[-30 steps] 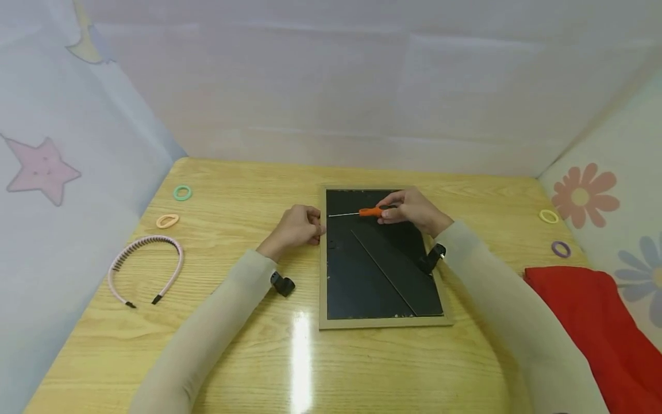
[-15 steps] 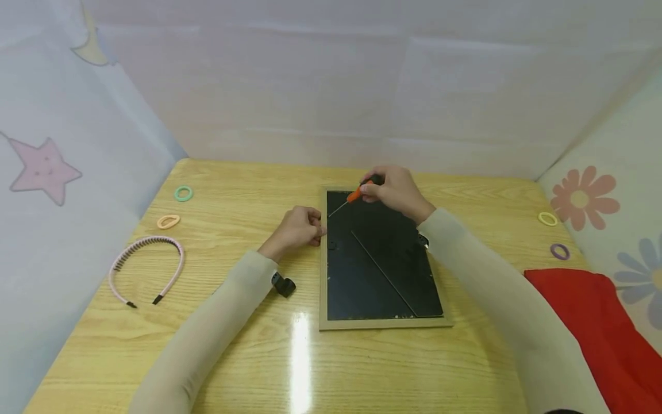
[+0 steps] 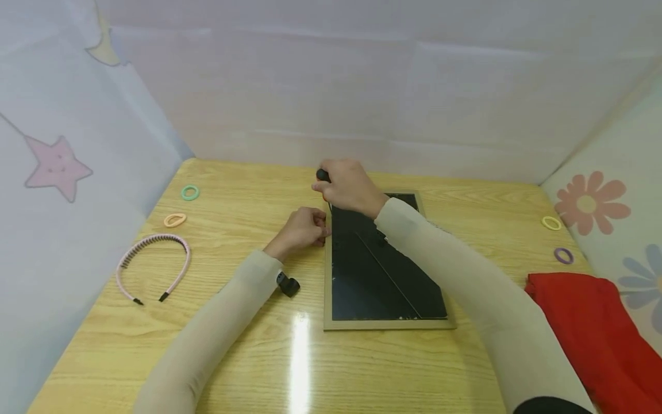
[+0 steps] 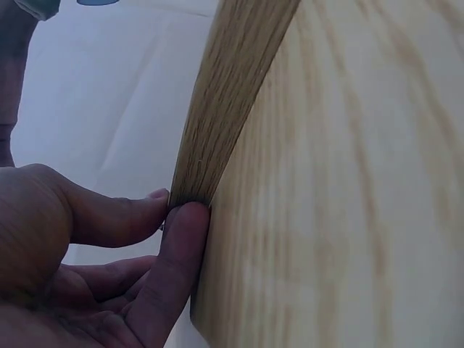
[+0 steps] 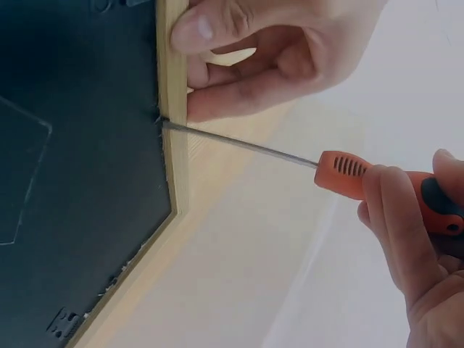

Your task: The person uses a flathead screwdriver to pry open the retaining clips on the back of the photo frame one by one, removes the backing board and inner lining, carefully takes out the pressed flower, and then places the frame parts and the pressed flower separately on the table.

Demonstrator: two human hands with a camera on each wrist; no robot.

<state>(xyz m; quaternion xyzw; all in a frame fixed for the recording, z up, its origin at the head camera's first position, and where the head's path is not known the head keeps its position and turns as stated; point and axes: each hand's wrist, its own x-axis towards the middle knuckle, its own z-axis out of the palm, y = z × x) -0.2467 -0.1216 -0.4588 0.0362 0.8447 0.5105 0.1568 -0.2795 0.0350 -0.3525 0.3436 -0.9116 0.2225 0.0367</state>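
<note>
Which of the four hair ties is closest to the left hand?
The orange hair tie, lying between the green one and the headband. The yellow and purple ties lie far right.

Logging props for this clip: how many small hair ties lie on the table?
4. A green hair tie and a peach one lie far left; a yellow one and a purple one far right. The arms could hide others.
</note>
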